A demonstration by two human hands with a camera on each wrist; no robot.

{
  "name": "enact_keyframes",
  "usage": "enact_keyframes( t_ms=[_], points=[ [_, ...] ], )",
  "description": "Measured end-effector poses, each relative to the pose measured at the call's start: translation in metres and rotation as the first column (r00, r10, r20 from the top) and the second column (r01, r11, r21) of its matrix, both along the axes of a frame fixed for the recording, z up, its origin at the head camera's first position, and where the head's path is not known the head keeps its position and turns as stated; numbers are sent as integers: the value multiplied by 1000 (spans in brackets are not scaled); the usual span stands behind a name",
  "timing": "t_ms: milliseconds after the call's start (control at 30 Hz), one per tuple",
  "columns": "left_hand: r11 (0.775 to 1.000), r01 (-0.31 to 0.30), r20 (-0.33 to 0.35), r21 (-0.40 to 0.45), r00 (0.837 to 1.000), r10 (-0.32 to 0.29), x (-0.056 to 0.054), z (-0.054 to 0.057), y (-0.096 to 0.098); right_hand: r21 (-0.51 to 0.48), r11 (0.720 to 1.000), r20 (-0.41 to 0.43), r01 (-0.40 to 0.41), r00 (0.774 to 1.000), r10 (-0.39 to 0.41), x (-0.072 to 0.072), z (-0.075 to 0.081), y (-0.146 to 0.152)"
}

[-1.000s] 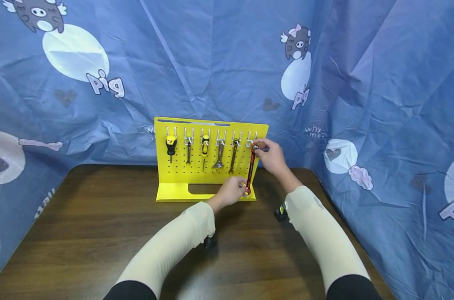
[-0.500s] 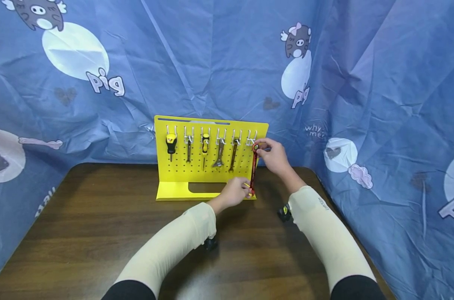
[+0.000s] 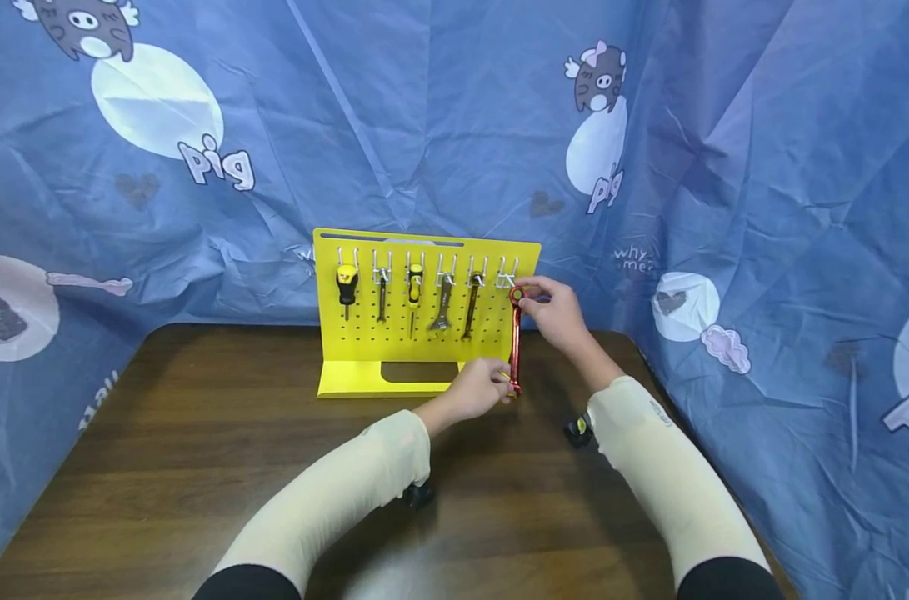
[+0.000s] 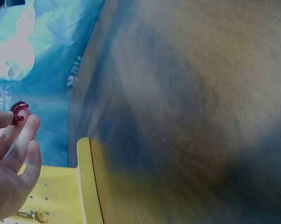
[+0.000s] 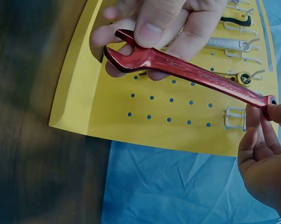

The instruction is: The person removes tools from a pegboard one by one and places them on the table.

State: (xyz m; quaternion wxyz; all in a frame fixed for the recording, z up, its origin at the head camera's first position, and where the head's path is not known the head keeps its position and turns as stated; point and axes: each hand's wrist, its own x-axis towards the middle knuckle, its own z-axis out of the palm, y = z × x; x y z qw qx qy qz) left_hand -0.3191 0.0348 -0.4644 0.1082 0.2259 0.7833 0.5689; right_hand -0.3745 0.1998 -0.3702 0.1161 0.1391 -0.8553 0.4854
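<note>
A red combination wrench [image 3: 516, 342] stands nearly upright in the head view, in front of the yellow pegboard's right edge. My right hand [image 3: 557, 317] pinches its ring end near the top. Down at the open end, my left hand [image 3: 480, 388] grips it between thumb and fingers. In the right wrist view the wrench [image 5: 191, 72] lies slantwise, with the left thumb on the open end and the right hand [image 5: 266, 161] at the ring. Only the red open end [image 4: 19, 113] shows in the left wrist view, by the left hand's fingertips.
The pegboard [image 3: 372, 350] carries a stubby screwdriver [image 3: 347, 285], a slim screwdriver [image 3: 414, 287], an adjustable wrench [image 3: 442, 304] and other wrenches on white hooks. The rightmost hook [image 3: 506, 273] bears no tool. Wooden table [image 3: 199, 467] lies below, blue printed cloth [image 3: 454, 125] behind.
Both hands have shifted a little to the right with the red wrench, from in front of the board toward its right edge. The wrench now stands more upright. The hanging tools stay put.
</note>
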Motion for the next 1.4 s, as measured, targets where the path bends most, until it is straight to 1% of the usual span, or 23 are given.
enact_keyframes(
  t_ms=[167, 267, 367, 467, 533, 633, 700, 833, 933, 1033, 1100, 1167, 1267, 1400],
  points=[
    [999, 21, -20, -26, 1000, -21, 17, -3, -1, -44, 999, 48, -21, 999, 23, 6, -10, -4],
    [999, 31, -34, -35, 999, -32, 28, -6, -5, -77, 996, 102, -35, 994, 42, 10, -18, -7],
    [998, 39, -57, -40, 998, -41, 39, -11, -8, -86, 995, 178, -50, 982, 65, 14, -26, -9],
    [998, 57, -42, -32, 997, -58, 48, -18, -10, -97, 993, 263, -66, 961, 89, 18, -35, -10],
    [998, 55, -16, -29, 998, -56, 52, -24, -10, -111, 991, 304, -78, 946, 109, 20, -41, -10],
    [997, 40, 9, -59, 999, -40, 56, -30, -11, -127, 987, 340, -95, 931, 134, 20, -51, -10],
    [995, 28, 17, -95, 1000, -26, 57, -32, -11, -125, 988, 356, -96, 925, 135, 19, -58, -12],
    [983, 12, 3, -185, 1000, -11, 59, -32, -13, -118, 988, 385, -100, 912, 138, 13, -69, -17],
    [968, 5, -4, -252, 1000, -6, 60, -30, -15, -102, 989, 406, -105, 903, 138, 11, -75, -22],
    [944, -2, -7, -329, 1000, -1, 62, -29, -17, -79, 991, 422, -104, 898, 128, 10, -80, -26],
    [923, -3, -11, -385, 1000, -1, 64, -30, -18, -60, 993, 434, -103, 893, 119, 9, -85, -28],
    [896, -8, -20, -443, 1000, -1, 65, -32, -18, -47, 994, 448, -100, 887, 111, 9, -89, -30],
    [856, -22, -59, -516, 998, -10, 67, -33, -19, -36, 995, 463, -94, 881, 100, 9, -94, -32],
    [808, -51, -106, -587, 994, -14, 67, -32, -20, -44, 995, 464, -93, 880, 103, 10, -98, -36]
  ],
)
